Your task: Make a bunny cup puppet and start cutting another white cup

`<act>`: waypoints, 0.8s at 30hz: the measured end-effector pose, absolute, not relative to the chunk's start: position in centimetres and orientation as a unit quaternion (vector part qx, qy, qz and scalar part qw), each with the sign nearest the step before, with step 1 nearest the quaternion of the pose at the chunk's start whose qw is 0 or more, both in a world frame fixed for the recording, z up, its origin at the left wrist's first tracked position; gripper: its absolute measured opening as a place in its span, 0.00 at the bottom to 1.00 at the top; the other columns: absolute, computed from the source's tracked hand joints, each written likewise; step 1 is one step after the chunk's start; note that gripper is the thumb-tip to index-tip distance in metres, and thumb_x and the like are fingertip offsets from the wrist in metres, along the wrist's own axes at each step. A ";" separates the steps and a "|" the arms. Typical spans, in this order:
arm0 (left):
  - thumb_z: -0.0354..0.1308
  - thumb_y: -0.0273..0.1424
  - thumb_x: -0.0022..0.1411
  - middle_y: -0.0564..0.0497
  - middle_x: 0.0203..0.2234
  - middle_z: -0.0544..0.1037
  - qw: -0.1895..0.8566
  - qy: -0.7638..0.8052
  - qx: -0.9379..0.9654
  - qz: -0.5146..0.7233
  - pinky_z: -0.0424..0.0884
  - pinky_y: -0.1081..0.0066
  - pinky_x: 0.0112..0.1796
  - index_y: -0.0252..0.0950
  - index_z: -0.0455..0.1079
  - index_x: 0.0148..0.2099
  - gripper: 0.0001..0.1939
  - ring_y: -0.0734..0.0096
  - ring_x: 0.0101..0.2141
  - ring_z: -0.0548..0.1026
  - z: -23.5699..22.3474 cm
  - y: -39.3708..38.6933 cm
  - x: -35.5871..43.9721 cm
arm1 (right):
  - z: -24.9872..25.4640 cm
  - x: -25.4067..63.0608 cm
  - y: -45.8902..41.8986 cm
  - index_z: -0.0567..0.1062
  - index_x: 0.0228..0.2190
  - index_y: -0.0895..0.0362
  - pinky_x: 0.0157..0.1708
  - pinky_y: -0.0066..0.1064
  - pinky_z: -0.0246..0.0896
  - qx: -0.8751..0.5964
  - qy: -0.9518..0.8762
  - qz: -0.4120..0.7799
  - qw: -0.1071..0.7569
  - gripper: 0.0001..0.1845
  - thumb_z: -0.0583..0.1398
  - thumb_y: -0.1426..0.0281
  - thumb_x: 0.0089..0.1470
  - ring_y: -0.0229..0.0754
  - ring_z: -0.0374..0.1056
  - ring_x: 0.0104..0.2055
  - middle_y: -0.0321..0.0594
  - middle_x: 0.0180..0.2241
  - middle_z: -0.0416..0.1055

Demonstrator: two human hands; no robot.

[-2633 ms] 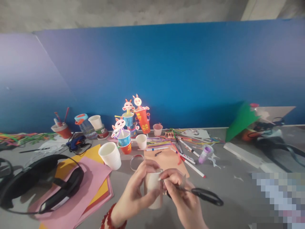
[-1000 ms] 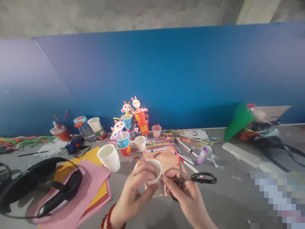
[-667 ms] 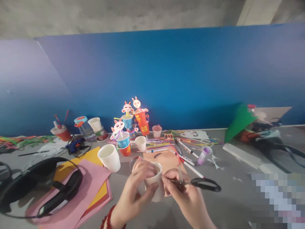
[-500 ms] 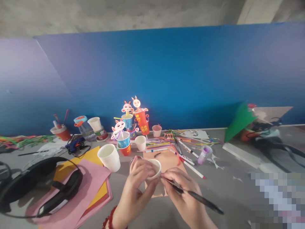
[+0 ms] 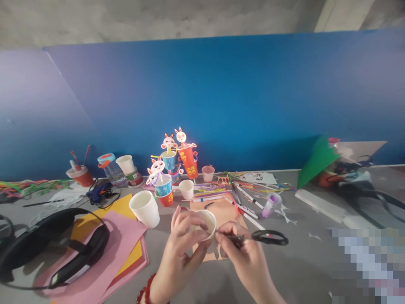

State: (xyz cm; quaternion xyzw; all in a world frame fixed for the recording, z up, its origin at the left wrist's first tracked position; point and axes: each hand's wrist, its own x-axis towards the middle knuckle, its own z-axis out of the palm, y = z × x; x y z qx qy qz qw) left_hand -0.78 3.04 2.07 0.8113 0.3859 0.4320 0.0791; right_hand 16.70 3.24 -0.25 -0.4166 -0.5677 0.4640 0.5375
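My left hand [image 5: 181, 249] is wrapped round a small white paper cup [image 5: 207, 223], held tilted with its mouth towards me above the grey table. My right hand [image 5: 243, 257] grips black-handled scissors [image 5: 267, 237]; their blades point left and meet the cup's rim. A red bead bracelet [image 5: 146, 289] sits on my left wrist. Under both hands lies a peach paper sheet [image 5: 221, 211].
A larger white cup [image 5: 145, 208] stands on pink and yellow paper [image 5: 123, 236]. Behind are decorated bunny cups [image 5: 177, 162], markers and straws [image 5: 240, 196], a glue gun [image 5: 99, 192] and a purple glitter tube [image 5: 270, 204]. A black headset [image 5: 53, 245] lies left; a blue wall backs the table.
Over the last moments I have turned the cup in my left hand and swung the scissors, so their handles now point right and level instead of down-right.
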 end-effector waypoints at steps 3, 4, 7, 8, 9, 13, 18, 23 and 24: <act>0.56 0.22 0.63 0.49 0.37 0.77 0.069 0.392 0.806 0.437 0.46 0.42 0.61 0.43 0.72 0.37 0.09 0.58 0.45 0.72 2.0 2.9 -0.8 | 0.2 16.8 3.4 0.73 0.24 0.58 0.19 0.25 0.57 -0.421 -0.521 0.517 0.533 0.18 0.64 0.56 0.53 0.35 0.62 0.18 0.31 0.16 0.64; 0.57 0.22 0.63 0.49 0.37 0.77 0.076 0.394 0.804 0.440 0.46 0.42 0.61 0.43 0.71 0.37 0.09 0.57 0.45 0.72 2.0 2.9 -0.8 | 0.3 16.8 3.4 0.73 0.24 0.58 0.20 0.26 0.58 -0.422 -0.514 0.522 0.534 0.19 0.64 0.55 0.53 0.36 0.62 0.18 0.32 0.16 0.64; 0.57 0.25 0.65 0.47 0.37 0.78 0.138 0.395 0.788 0.451 0.52 0.46 0.60 0.41 0.71 0.36 0.06 0.57 0.45 0.73 2.1 2.9 -0.7 | 0.4 16.9 3.4 0.73 0.24 0.58 0.20 0.26 0.58 -0.409 -0.504 0.537 0.538 0.19 0.65 0.55 0.52 0.36 0.62 0.19 0.32 0.16 0.64; 0.56 0.26 0.66 0.47 0.38 0.78 0.169 0.393 0.779 0.458 0.55 0.48 0.59 0.40 0.72 0.36 0.06 0.56 0.45 0.73 2.1 3.0 -0.6 | 0.4 16.9 3.4 0.73 0.24 0.58 0.20 0.26 0.58 -0.400 -0.501 0.545 0.540 0.19 0.65 0.55 0.52 0.36 0.61 0.19 0.32 0.16 0.64; 0.56 0.28 0.67 0.46 0.38 0.78 0.203 0.389 0.768 0.467 0.58 0.51 0.57 0.39 0.72 0.36 0.06 0.56 0.45 0.74 2.1 3.0 -0.5 | 0.3 16.9 3.4 0.72 0.23 0.57 0.20 0.26 0.58 -0.390 -0.497 0.553 0.543 0.19 0.65 0.55 0.52 0.36 0.61 0.19 0.32 0.16 0.64; 0.56 0.31 0.68 0.44 0.37 0.78 0.306 0.351 0.730 0.501 0.66 0.58 0.51 0.37 0.73 0.36 0.07 0.56 0.44 0.73 1.9 3.3 -0.3 | -0.1 16.9 3.4 0.71 0.22 0.57 0.21 0.25 0.58 -0.371 -0.484 0.559 0.561 0.18 0.66 0.57 0.53 0.35 0.60 0.19 0.31 0.16 0.63; 0.56 0.29 0.68 0.45 0.37 0.76 0.333 0.344 0.719 0.504 0.65 0.61 0.51 0.37 0.72 0.36 0.06 0.60 0.43 0.74 1.6 3.5 -0.1 | 0.0 17.1 3.3 0.72 0.23 0.57 0.20 0.25 0.57 -0.369 -0.502 0.555 0.551 0.16 0.65 0.59 0.53 0.34 0.59 0.19 0.31 0.17 0.64; 0.56 0.30 0.68 0.46 0.35 0.75 0.331 0.357 0.714 0.504 0.67 0.62 0.47 0.36 0.70 0.35 0.07 0.60 0.41 0.73 1.6 3.3 0.0 | -0.3 17.5 3.3 0.72 0.24 0.58 0.22 0.26 0.57 -0.371 -0.559 0.518 0.531 0.14 0.62 0.62 0.56 0.35 0.61 0.21 0.32 0.19 0.64; 0.57 0.30 0.68 0.46 0.35 0.75 0.336 0.358 0.710 0.504 0.67 0.62 0.46 0.36 0.70 0.35 0.07 0.60 0.41 0.73 1.5 3.2 0.0 | -0.4 17.6 3.3 0.72 0.25 0.58 0.23 0.26 0.57 -0.371 -0.571 0.509 0.527 0.14 0.62 0.62 0.57 0.36 0.61 0.22 0.33 0.20 0.64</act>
